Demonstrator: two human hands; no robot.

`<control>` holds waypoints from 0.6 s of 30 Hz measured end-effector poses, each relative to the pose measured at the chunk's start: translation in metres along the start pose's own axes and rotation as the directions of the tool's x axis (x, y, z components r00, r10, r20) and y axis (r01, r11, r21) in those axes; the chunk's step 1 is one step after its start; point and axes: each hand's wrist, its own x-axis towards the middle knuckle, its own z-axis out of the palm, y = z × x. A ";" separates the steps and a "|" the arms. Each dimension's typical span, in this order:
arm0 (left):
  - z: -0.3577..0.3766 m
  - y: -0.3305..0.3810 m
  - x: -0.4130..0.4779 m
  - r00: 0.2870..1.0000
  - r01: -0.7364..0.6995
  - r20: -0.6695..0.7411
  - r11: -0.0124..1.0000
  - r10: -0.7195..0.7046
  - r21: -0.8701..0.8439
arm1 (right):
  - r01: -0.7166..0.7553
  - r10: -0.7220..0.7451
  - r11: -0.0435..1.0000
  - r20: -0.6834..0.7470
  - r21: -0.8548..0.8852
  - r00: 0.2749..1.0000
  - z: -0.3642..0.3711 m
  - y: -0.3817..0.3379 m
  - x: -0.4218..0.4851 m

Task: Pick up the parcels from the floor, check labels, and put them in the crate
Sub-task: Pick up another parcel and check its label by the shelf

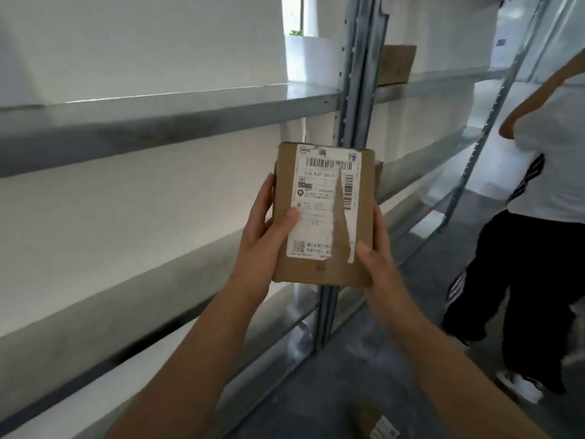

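A brown cardboard parcel [357,223] is held upright in front of me, its face toward the camera. A torn white shipping label [316,201] with barcodes covers most of that face. My left hand [266,229] grips the parcel's left edge, thumb pressed on the label. My right hand [380,258] holds the lower right edge, thumb on the front. Another parcel [376,423] with a white label lies on the grey floor at the bottom of the view, partly hidden by my right forearm. No crate is visible.
Grey metal shelving [158,112] runs along the left, with an upright post [357,74] behind the parcel. A cardboard box [395,64] sits on an upper shelf. A person in a white shirt and black trousers [531,248] stands at the right on the floor [364,359].
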 end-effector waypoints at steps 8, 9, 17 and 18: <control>-0.070 0.045 -0.108 0.945 -0.040 -0.318 0.989 0.083 0.140 | -0.087 0.044 0.989 0.321 0.120 0.946 0.099 0.006 -0.032; -0.079 0.051 -0.121 0.929 -0.050 -0.356 0.987 0.102 0.150 | -0.097 0.053 0.990 0.368 0.102 0.928 0.113 0.004 -0.036; -0.161 0.106 -0.236 0.777 -0.121 -0.581 0.964 0.241 0.237 | -0.180 0.048 0.974 0.647 0.139 0.761 0.245 -0.025 -0.088; -0.172 0.116 -0.254 0.758 -0.118 -0.602 0.960 0.252 0.253 | -0.186 0.040 0.972 0.676 0.144 0.736 0.264 -0.028 -0.100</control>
